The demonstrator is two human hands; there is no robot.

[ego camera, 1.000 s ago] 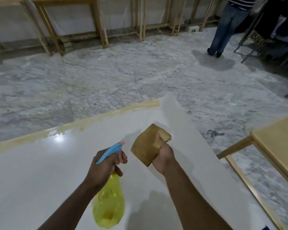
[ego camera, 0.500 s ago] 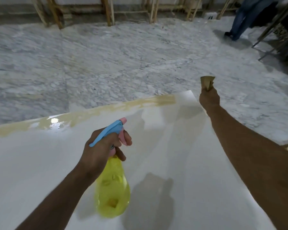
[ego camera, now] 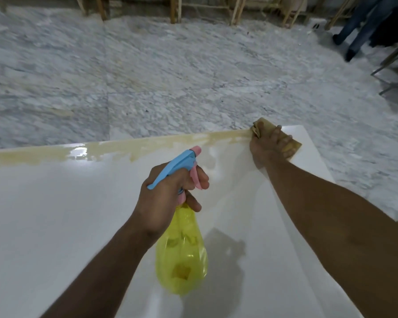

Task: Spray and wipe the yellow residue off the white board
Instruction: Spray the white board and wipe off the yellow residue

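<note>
Brown cloth [ego camera: 265, 130], folded and crumpled, lies under the right hand [ego camera: 270, 146], which presses it flat on the far edge of the white board [ego camera: 55, 214], at about 1 o'clock in the view. The fingers [ego camera: 285, 143] are spread over the cloth and point to the right; one corner of the cloth sticks out past the edge. The hand sits at the right end of the yellow residue [ego camera: 147, 144], close to the board's far right corner. The right forearm is stretched long from the lower right, low above the board.

At the centre, the left hand [ego camera: 168, 196] grips the neck of the spray bottle [ego camera: 182, 255], fingers curled around it, with the index finger on the pink trigger [ego camera: 195, 177]. The blue spray head [ego camera: 177, 165] points toward 12 o'clock, to the residue. The yellow body hangs below the hand, above the board, with its shadow on the surface.

The residue runs as a band along the whole far edge, from 9 o'clock to the cloth, with an irregular near border. The board surface nearer than this band is plain and glossy, with much open room to the left.

Beyond the edge is a marble floor [ego camera: 193, 76]. Wooden frames [ego camera: 205, 10] stand at 12 o'clock, and the legs of a person [ego camera: 356, 26] at 2 o'clock.
</note>
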